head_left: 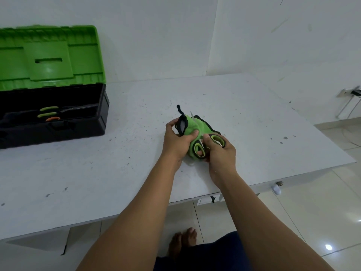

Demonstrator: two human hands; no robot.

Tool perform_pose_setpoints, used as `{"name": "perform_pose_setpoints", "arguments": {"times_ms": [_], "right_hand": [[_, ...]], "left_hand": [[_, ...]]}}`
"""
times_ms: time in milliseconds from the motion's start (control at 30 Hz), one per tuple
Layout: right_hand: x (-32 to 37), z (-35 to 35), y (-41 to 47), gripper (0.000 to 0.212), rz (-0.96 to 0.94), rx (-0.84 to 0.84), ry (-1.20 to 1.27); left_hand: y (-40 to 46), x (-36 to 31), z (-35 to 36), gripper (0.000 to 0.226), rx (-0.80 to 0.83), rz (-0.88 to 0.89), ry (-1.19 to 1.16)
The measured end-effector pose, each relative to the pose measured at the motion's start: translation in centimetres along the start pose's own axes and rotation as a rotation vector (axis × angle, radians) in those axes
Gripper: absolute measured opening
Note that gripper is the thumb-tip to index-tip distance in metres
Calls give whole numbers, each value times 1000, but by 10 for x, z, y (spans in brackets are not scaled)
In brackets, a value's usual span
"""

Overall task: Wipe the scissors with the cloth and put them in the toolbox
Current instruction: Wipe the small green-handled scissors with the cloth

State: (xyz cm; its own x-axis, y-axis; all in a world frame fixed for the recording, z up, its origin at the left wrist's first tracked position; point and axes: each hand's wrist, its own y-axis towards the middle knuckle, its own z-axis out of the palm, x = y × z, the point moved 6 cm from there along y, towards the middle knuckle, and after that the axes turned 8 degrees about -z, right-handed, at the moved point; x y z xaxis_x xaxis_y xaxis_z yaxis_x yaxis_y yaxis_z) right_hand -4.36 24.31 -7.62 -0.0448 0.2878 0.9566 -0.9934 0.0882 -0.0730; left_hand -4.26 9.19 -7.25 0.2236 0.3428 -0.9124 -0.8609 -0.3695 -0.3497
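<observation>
Scissors (203,147) with black handles lined in yellow-green lay wrapped in a green cloth (192,132) near the middle of a white, speckled table (244,106), just above its surface. The right hand (219,151) gripped the handles, its fingers passing through or around the two loops, while a short length of pale blade showed at the far end of the bundle, poking out of the fabric. The left hand (176,139) clenched the cloth around the blades, thumb pressed on top of the green pile and fingers curled behind a black-edged fold. The cloth had a black trim and a black loop that stuck up at its far corner. Both forearms reached forward from the bottom of the view, bare to the elbow. Well apart from the hands, at the far left of the table, a toolbox (82,124) stood with its green lid (48,55) raised upright against the wall and its black body showing the inside. Inside it lay other scissors (48,114), two yellow-green handle loops and one orange loop visible, their blades pointing right. Below the table edge were a tiled floor (322,222) and bare toes (184,239).
</observation>
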Motion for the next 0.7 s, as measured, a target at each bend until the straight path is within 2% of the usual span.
{"name": "perform_pose_setpoints", "arguments": {"times_ms": [267,700], "right_hand": [[0,2,1,6,-11,-2,-60],[-1,-4,-2,8,-4,-30,-85]], "left_hand": [[16,-10,-3,74,-157,-76,-89],[36,-15,-6,64,-242,-103,-193]]}}
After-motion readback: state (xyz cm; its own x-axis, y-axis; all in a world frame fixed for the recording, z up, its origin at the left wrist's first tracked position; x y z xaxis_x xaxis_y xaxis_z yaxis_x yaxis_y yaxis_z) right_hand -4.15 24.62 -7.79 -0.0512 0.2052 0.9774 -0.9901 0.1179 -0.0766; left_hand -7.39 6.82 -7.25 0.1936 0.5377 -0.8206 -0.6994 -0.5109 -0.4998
